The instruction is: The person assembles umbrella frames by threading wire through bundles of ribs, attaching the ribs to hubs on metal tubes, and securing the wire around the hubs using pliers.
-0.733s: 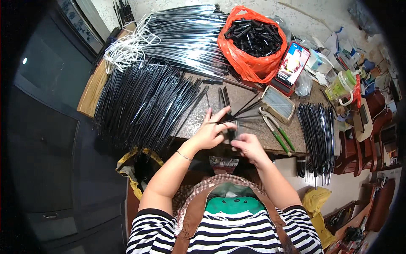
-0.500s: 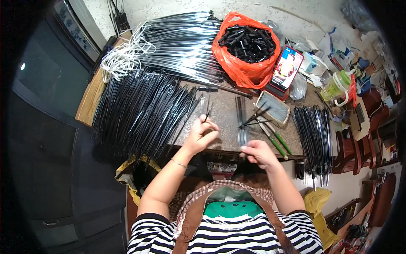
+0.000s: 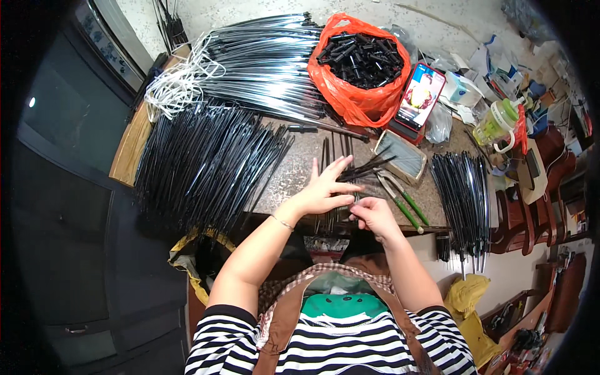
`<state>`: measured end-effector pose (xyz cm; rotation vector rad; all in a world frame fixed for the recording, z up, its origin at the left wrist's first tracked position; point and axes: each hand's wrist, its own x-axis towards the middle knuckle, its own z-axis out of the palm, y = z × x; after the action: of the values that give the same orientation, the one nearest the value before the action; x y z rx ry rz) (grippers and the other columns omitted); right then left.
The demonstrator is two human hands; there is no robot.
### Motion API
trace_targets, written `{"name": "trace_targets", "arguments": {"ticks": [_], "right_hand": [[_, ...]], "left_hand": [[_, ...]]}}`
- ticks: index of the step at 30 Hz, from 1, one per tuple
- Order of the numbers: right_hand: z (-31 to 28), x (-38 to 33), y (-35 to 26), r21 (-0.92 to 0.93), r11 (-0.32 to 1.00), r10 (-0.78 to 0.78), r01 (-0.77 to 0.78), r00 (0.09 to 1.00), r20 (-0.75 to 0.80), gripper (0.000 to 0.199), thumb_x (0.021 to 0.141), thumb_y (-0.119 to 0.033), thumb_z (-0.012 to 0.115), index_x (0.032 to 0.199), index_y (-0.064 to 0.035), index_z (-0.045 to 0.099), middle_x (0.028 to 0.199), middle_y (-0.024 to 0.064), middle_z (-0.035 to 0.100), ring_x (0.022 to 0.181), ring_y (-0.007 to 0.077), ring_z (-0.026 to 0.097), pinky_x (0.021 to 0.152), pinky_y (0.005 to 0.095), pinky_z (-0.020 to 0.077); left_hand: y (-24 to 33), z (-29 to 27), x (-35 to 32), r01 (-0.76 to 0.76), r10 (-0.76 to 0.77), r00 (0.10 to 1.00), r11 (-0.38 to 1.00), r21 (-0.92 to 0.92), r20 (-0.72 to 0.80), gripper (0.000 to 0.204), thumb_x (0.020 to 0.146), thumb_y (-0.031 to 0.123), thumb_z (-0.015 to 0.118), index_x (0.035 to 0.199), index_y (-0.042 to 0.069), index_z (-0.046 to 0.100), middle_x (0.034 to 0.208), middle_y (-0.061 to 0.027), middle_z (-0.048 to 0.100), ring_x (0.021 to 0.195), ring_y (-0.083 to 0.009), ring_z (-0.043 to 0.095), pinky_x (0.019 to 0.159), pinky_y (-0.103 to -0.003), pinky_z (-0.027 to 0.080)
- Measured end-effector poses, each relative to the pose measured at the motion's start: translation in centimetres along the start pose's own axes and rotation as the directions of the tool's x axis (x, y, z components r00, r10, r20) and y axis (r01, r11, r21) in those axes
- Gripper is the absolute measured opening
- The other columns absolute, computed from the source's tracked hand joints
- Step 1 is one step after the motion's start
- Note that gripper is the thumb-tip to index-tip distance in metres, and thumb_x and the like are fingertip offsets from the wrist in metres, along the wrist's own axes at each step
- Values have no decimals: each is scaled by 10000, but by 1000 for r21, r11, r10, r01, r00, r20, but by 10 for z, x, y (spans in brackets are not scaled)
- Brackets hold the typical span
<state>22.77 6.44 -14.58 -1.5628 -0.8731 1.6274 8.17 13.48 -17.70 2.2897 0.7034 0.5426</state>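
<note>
From my end of the head view I see the left hand point(image 3: 324, 190) spread flat, fingers apart, over a few thin black rods point(image 3: 326, 150) lying on the worktop point(image 3: 282, 182). The right hand point(image 3: 378, 219) has its thumb and fingers pinched on the near ends of the rods, close to the front edge. The hands are side by side; I cannot tell whether they touch. To the right of the left hand, dark strands point(image 3: 369, 165) fan out toward a shallow box point(image 3: 406, 179), with green-handled pliers point(image 3: 407, 214) just beside it. Left of the hands I have a large dark bundle point(image 3: 206, 162), and on my far right a smaller bundle point(image 3: 461, 200) juts past the edge. Beyond the box, a red bag point(image 3: 359, 103) holds short black tubes point(image 3: 361, 60), next to a lit phone point(image 3: 420, 97).
</note>
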Motion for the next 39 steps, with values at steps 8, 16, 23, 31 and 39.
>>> {"name": "trace_targets", "arguments": {"ticks": [8,16,23,31,39], "right_hand": [[-7,-5,-2,23,1000,20,-20,1000,8,118,741,-137,490,712,-26,521,579,32,520,394,45,426,337,144,288],[-63,-19,-2,-99,991,-68,87,981,182,168,718,-174,515,689,-8,529,541,7,487,387,44,387,347,167,286],[-28,2,12,-464,792,-452,396,892,-11,443,671,-198,581,1003,27,391,811,59,527,496,65,446,463,199,378],[-17,44,-12,-55,915,-393,401,913,108,609,693,-100,530,1194,-70,185,1053,96,407,806,131,475,714,251,382],[-14,41,-69,302,881,-474,366,671,571,403,617,-50,564,1001,21,467,869,129,545,805,168,526,743,266,400]], "left_hand": [[8,2,8,3,-6,998,999,-39,-59,326,657,129,474,976,183,516,1168,-87,319,1108,-220,279,890,-519,-10],[-5,-1,-15,79,-229,935,878,-472,-269,142,645,16,474,775,53,521,812,-93,432,794,-242,430,698,-309,345],[-1,0,-7,31,-32,999,999,-24,-19,271,747,332,421,966,226,540,1260,-112,168,1178,-266,74,879,-491,-84],[-16,6,4,-12,13,991,1000,14,-132,230,745,228,461,917,101,546,1129,-144,360,1059,-265,331,917,-416,148],[-3,1,11,-109,92,992,963,-248,-82,178,722,138,483,860,41,539,941,-143,478,917,-265,443,780,-327,352]]}}
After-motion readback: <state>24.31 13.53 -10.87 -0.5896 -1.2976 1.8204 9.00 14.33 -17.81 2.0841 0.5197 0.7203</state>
